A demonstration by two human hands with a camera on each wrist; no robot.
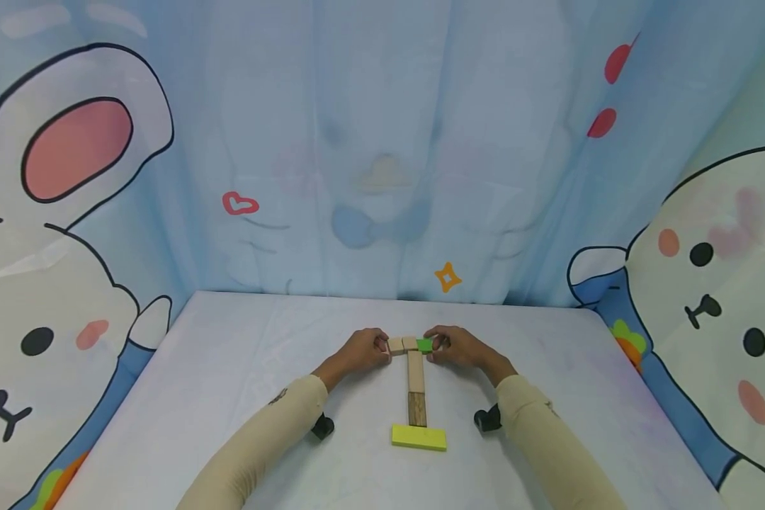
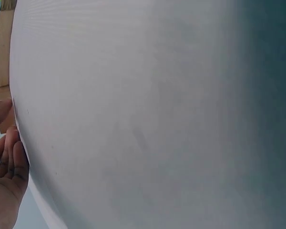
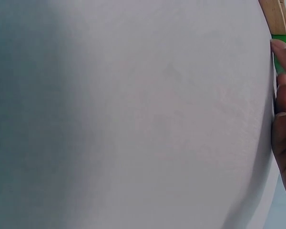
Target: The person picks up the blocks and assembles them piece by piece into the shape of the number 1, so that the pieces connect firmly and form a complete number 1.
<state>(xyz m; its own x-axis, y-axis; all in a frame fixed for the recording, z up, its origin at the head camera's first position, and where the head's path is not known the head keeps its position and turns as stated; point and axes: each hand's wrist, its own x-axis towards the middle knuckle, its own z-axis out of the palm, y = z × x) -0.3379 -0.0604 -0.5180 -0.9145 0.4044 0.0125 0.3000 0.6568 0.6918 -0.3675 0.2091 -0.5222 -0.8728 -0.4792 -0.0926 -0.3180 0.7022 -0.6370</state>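
In the head view, a short crosswise row of blocks lies on the table: two pale wooden blocks and a green block (image 1: 423,346) at the right end. My left hand (image 1: 365,348) pinches the leftmost wooden block (image 1: 395,346) at its outer end; its thumb (image 2: 0,113) lies against the block's near side. The green block's outer end is between the thumb and fingers of my right hand (image 1: 460,347), which hide part of it. Below the row, a pale wooden plank (image 1: 416,372), a darker wooden block (image 1: 417,409) and a wide yellow block (image 1: 418,438) line up toward me.
A white cloth covers the table (image 1: 242,354). Black wrist devices (image 1: 322,426) hang under both sleeves. Behind the table stands a light-blue curtain (image 1: 382,142) printed with cartoon animals.
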